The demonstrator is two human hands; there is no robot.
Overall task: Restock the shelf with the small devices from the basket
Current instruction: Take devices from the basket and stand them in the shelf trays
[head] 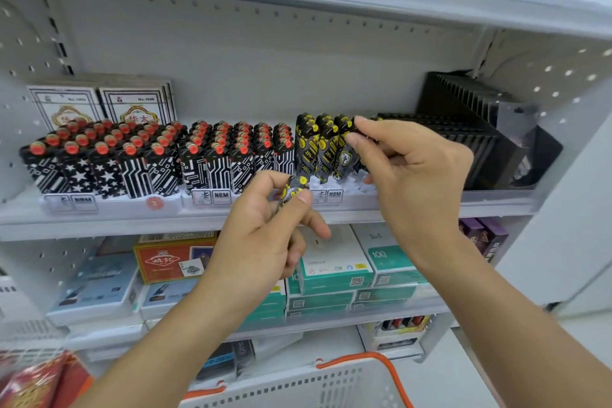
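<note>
White plastic basket with an orange handle sits nearest, at the bottom. Above it the left hand pinches one yellow-and-black device near the shelf front edge. Farther in, the right hand curls round another device, setting it by the yellow row, just right of the red-top lighters. To do this well, I think, stand it up straight, snug against the row, label forward.

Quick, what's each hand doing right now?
Left hand: pinches a lighter.
Right hand: pinches another lighter at the shelf row.
</note>
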